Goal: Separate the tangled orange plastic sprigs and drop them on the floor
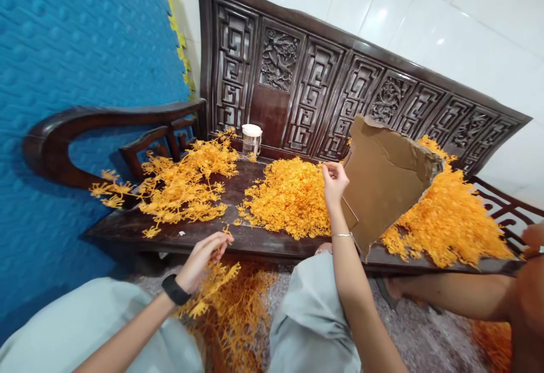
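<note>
My left hand (204, 257), with a black band on the wrist, is pinched shut on a thin orange plastic sprig (225, 234) just above a bundle of orange sprigs (232, 305) lying between my knees. My right hand (335, 183) is raised over the bench with fingers closed, touching the left edge of a torn piece of brown cardboard (385, 183). Just left of that hand lies the middle heap of small orange pieces (289, 197).
A dark carved wooden bench (255, 237) carries a pile of orange branches (187, 186) at left and a large orange heap (446, 220) at right. A white-lidded jar (251, 139) stands at its back. Another person's arm (467, 296) reaches in from the right. Blue wall at left.
</note>
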A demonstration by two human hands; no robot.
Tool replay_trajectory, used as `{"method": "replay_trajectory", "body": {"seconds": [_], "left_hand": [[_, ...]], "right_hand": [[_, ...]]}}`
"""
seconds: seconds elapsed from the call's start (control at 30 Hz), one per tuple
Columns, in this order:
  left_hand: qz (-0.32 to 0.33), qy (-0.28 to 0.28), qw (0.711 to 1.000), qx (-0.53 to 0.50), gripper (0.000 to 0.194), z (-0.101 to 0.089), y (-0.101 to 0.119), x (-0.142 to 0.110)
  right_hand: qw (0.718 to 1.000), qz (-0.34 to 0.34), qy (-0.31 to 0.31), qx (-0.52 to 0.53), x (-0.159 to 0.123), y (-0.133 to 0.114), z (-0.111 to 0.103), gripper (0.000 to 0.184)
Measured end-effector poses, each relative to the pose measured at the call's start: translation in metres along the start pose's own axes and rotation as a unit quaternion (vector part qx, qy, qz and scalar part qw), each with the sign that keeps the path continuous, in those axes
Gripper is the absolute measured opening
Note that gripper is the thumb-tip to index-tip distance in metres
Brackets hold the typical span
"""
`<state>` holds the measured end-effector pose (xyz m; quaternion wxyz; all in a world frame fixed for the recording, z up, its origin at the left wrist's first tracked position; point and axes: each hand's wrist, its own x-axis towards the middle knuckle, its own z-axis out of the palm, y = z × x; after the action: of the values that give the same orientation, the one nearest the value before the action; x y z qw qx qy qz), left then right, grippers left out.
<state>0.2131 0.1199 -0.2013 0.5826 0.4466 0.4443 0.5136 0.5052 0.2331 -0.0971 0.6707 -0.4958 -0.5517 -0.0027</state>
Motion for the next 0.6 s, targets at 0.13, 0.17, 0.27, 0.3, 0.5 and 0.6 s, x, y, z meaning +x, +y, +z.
{"method": "replay_trajectory", "body": {"seconds": [0.13,0.17,0.27,0.3,0.5,0.6], "left_hand": [[0.001,-0.022,1.0,-0.007,0.022,0.007,0.003,-0.001],[0.001,-0.024,1.0,-0.009,0.021,0.008,0.004,-0.001],[-0.001,-0.021,1.0,-0.012,0.022,0.01,0.006,0.002],[0.002,-0.018,1.0,-0.01,0.023,0.011,0.007,0.003],[0.037,0.0,0.999,0.009,0.031,0.012,0.009,0.009],[0.033,0.009,0.999,0.007,0.034,0.012,0.008,0.011]], "right_hand": [[0.992,-0.027,-0.059,-0.109,0.006,0.01,0.014,0.019],[0.989,-0.035,-0.071,-0.128,0.007,0.012,0.017,0.018],[0.98,-0.062,-0.116,-0.15,0.006,0.015,0.022,0.018],[0.977,-0.068,-0.131,-0.153,0.006,0.016,0.023,0.017],[0.97,-0.087,-0.168,-0.154,0.002,0.014,0.022,0.019],[0.974,-0.094,-0.15,-0.139,-0.004,0.006,0.02,0.02]]}}
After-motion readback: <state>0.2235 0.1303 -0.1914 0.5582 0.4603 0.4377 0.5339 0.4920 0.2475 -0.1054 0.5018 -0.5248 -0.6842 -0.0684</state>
